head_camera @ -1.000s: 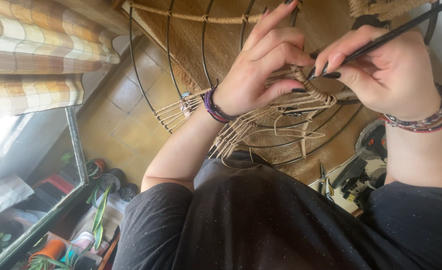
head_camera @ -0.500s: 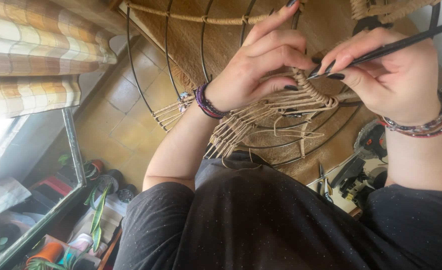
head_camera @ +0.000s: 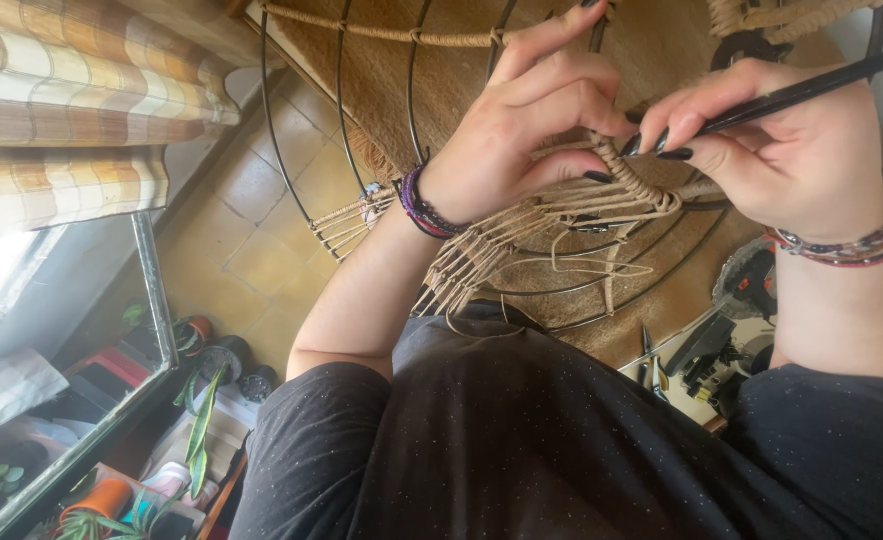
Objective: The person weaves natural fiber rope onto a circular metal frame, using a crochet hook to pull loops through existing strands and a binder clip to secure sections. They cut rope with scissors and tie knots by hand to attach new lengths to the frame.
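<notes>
A black wire frame (head_camera: 337, 110) with curved ribs stands in front of me, partly woven with tan cane strands (head_camera: 522, 235). My left hand (head_camera: 532, 130), with purple bracelets at the wrist, pinches the woven cane against the frame. My right hand (head_camera: 792, 150), wearing beaded bracelets, grips a thin black tool (head_camera: 802, 92) whose tip meets the weave beside the left fingers. Loose cane ends hang below the weave.
A checked fabric blind (head_camera: 72, 110) hangs at the upper left beside a window with a metal frame (head_camera: 157, 300). Potted plants (head_camera: 202, 420) and small containers crowd the lower left. Tan floor tiles (head_camera: 252, 240) lie behind the frame. Black tools (head_camera: 707, 355) rest at the lower right.
My hands stay on the weave with small finger shifts. The black tool has tilted slightly and the view has drifted a little.
</notes>
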